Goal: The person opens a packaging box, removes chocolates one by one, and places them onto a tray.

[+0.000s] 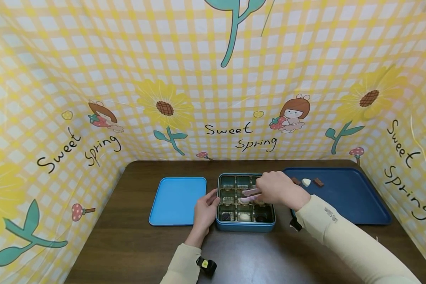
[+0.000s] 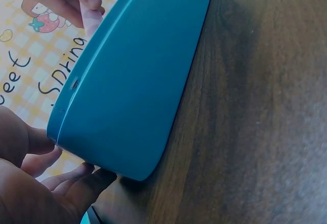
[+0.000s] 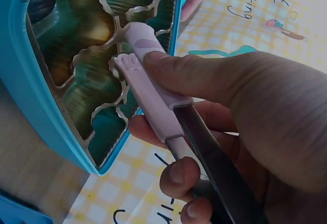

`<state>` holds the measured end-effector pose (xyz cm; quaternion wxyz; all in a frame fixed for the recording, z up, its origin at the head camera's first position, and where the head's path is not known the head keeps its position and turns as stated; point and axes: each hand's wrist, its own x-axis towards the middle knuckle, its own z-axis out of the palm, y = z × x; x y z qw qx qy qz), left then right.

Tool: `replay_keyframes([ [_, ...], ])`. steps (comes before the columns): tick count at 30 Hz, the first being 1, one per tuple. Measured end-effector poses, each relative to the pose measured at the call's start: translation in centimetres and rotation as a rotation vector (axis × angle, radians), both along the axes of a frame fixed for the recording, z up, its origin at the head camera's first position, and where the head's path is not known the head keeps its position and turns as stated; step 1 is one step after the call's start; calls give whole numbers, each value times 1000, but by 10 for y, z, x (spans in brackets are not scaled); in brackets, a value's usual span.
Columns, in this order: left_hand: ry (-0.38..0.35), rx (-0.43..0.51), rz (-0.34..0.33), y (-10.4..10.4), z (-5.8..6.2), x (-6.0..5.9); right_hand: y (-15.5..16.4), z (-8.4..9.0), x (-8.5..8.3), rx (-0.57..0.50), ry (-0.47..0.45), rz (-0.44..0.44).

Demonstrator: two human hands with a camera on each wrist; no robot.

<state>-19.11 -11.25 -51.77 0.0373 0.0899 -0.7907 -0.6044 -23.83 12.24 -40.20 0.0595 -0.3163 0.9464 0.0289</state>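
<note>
Chocolate tin (image 1: 245, 227), teal with gold-edged compartments, is sitting mid-table; left hand (image 1: 206, 209) is lying open against its wall, right hand (image 1: 278, 189) is gripping pink tongs (image 1: 250, 196) above. Backdrop (image 1: 213, 79) behind is reading "Sweet Spring".

The checked backdrop cloth (image 1: 213, 79) reads "Sweet Spring" in black script, repeated at left, centre and right. Small lettering on the right sleeve (image 1: 331, 215) is illegible.
</note>
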Motion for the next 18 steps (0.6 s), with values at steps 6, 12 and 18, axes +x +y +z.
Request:
replay_keyframes([
  [6,-12,-3,2,0,1,0,-7,-1,1,34,6,4],
  [12,-12,-2,1,0,1,0,-18,-3,2,108,69,16],
  [18,-4,-3,-5,-1,0,1,-28,-7,4,162,138,30],
])
